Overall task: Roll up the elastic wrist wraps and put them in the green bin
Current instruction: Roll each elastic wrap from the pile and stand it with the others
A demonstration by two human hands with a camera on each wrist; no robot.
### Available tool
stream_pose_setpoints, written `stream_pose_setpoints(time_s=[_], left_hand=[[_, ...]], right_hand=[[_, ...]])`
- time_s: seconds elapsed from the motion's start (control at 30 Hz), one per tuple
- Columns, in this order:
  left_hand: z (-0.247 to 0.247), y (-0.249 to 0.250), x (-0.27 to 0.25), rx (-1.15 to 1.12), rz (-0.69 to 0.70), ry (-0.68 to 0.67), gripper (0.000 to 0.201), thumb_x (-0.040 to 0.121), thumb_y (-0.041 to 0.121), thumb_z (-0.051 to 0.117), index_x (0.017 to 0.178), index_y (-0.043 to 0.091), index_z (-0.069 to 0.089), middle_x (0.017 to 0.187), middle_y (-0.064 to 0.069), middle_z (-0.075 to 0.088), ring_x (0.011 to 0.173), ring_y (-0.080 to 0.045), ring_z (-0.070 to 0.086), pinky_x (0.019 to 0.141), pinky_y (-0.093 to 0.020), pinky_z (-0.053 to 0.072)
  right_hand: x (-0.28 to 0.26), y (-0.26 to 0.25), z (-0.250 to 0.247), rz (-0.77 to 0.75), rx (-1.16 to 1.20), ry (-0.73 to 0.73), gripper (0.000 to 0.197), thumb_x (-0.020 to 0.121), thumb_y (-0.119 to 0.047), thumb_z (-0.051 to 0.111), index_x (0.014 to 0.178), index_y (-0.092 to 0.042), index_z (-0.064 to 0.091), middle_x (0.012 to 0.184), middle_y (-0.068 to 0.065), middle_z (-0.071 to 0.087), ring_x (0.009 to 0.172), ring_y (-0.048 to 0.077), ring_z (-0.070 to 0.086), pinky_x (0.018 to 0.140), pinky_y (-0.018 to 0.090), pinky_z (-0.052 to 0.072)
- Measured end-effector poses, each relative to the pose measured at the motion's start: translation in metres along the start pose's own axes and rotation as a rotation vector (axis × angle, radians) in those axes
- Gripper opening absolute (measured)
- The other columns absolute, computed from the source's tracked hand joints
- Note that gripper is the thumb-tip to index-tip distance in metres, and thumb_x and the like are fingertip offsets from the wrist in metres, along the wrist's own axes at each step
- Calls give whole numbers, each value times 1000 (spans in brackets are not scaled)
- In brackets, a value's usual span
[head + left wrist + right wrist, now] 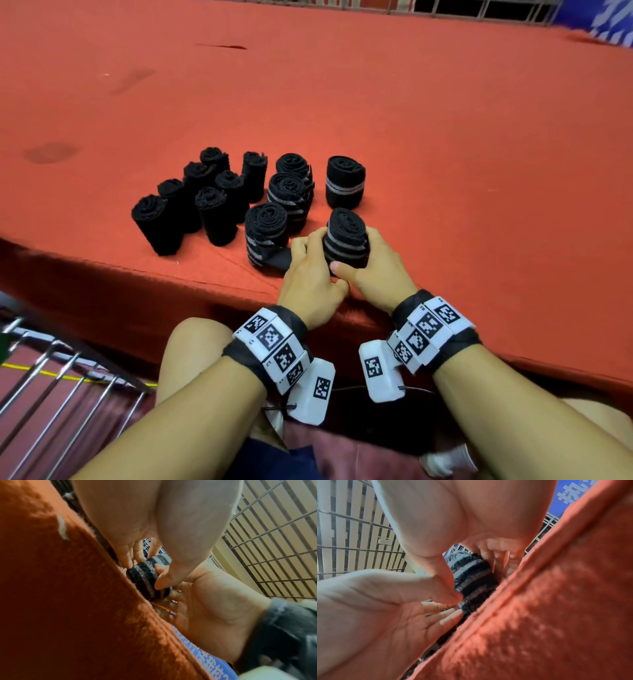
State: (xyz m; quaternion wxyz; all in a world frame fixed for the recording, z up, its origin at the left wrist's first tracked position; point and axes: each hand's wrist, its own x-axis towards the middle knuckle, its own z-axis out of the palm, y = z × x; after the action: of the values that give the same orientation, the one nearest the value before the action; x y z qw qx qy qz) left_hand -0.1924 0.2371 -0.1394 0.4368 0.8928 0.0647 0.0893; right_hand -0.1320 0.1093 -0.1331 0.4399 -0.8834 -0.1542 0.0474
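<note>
While both hands [337,274] curl fingers round it, the ribbed striped roll [346,240] stands upright — on fuzzy red felt [445,154].

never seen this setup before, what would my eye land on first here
The cluster of upright black rolled wraps on the red table, near its front edge. Right of them, both hands, left and right, grip one striped roll. Marker-covered wristbands stand out below.

black grey-striped rolled wrap [346,240], upright, near table edge
</note>
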Motion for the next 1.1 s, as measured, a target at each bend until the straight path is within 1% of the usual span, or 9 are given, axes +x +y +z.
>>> stream_pose_setpoints(time_s=[0.13, 0.2, 0.27, 0.33, 0.47, 0.67, 0.77, 0.93, 1.1], left_hand=[[-12, 3, 0, -18, -18, 0, 75, 76, 25, 67, 146, 28, 41, 133, -2, 47, 125, -20, 55, 112, -37, 42], [-21, 6, 0, -31, 6, 68, 66, 72, 37, 61, 137, 26, 53, 128, -1, 56, 120, -17, 60, 107, -40, 48], [-32, 9, 1, -27, 47, 176, 53, 72, 37, 60, 123, 23, 65, 119, 2, 61, 107, -13, 64, 98, -39, 53], [-45, 11, 5, 28, 90, 303, 38, 77, 30, 67, 114, 22, 71, 114, 2, 64, 103, -15, 63, 97, -38, 51], [-67, 11, 14, 182, 42, 452, 33, 81, 25, 72, 114, 28, 70, 122, 3, 61, 123, -26, 48, 107, -33, 36], [-73, 7, 21, 310, -98, 386, 52, 79, 38, 76, 128, 34, 58, 137, 3, 46, 135, -28, 35, 111, -42, 31], [-72, 4, 24, 323, -156, 326, 59, 80, 43, 76, 133, 35, 52, 140, -2, 42, 132, -33, 38, 110, -45, 37], [-70, -1, 25, 300, -188, 297, 63, 81, 43, 78, 137, 40, 47, 140, -5, 43, 127, -34, 49, 102, -43, 42], [-73, -4, 25, 284, -187, 290, 62, 83, 37, 77, 138, 42, 48, 141, -5, 46, 126, -32, 53, 102, -44, 42]], right_hand=[[1, 1, -3, 11, 3, 9, 72, 79, -25, 82, 141, -18, 46, 122, -8, 64, 119, 16, 60, 93, 27, 43], [2, 2, -4, 14, -6, 28, 78, 77, -28, 84, 143, -17, 44, 130, -6, 63, 125, 17, 58, 103, 35, 45], [3, 1, -6, 22, -34, 42, 89, 75, -32, 85, 149, -15, 38, 144, 2, 56, 133, 19, 53, 111, 39, 42], [4, -3, -8, 17, -69, 60, 93, 75, -35, 85, 151, -14, 35, 150, 6, 50, 136, 21, 50, 114, 39, 39], [6, -16, -14, -33, -115, 94, 89, 78, -37, 83, 150, -16, 36, 149, 7, 45, 137, 22, 45, 110, 29, 32], [12, -28, -14, -103, -221, 121, 85, 77, -41, 80, 148, -17, 40, 146, 6, 44, 136, 28, 41, 112, 33, 32], [17, -33, -14, -123, -285, 92, 86, 79, -43, 80, 150, -21, 38, 147, 6, 41, 136, 30, 39, 111, 35, 32], [23, -39, -8, -100, -329, 45, 88, 77, -49, 80, 150, -26, 36, 146, 5, 38, 133, 33, 44, 109, 44, 42], [23, -41, -4, -67, -371, -1, 90, 76, -50, 81, 150, -28, 35, 145, 6, 38, 129, 32, 50, 107, 43, 44]])
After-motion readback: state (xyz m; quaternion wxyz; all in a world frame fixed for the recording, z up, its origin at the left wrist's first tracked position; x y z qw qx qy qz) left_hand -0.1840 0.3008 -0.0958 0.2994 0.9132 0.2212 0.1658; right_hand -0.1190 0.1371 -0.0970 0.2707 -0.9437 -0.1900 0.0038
